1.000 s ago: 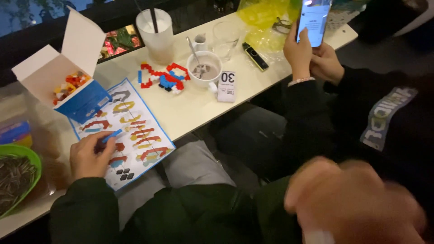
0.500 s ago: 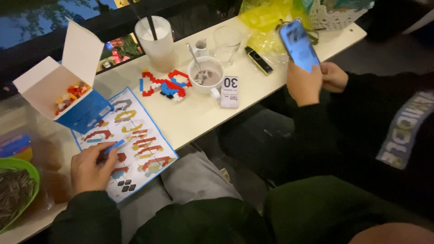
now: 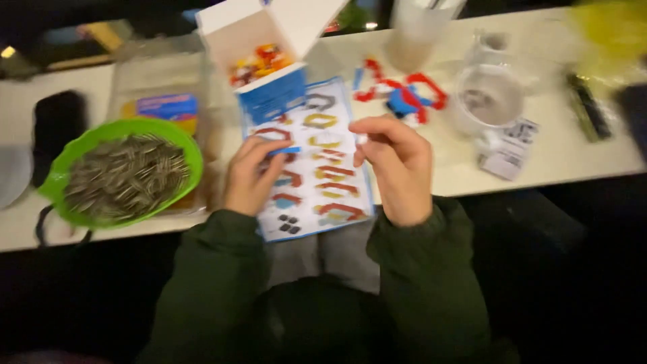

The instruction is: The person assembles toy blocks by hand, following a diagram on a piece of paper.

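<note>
A long white bench (image 3: 573, 158) runs across the view, and at its near edge lies an instruction sheet (image 3: 317, 162) printed with red, yellow and grey brick shapes, its long axis running away from the person and leaning a little to the left, its near end hanging over the bench edge above the lap. Left of the sheet stands a green bowl (image 3: 182, 145) filled with sunflower seeds, and at the sheet's far end sits an open white and blue box (image 3: 269, 94) holding coloured bricks. Beyond the sheet, to the right, a flat chain of red and blue bricks (image 3: 401, 94) lies beside a clear cup (image 3: 488, 101). The left hand (image 3: 251, 178) rests on the sheet's left half, its fingers (image 3: 266, 149) curled together and pinching a small blue piece (image 3: 281, 151) that lies crosswise, pointing right. The right hand (image 3: 397, 165) hovers over the sheet's right edge, its fingers (image 3: 367, 128) bent inward and pressed close around something small and pale at the tips; blur hides what it is. The two hands stay apart, the sheet between them.
</note>
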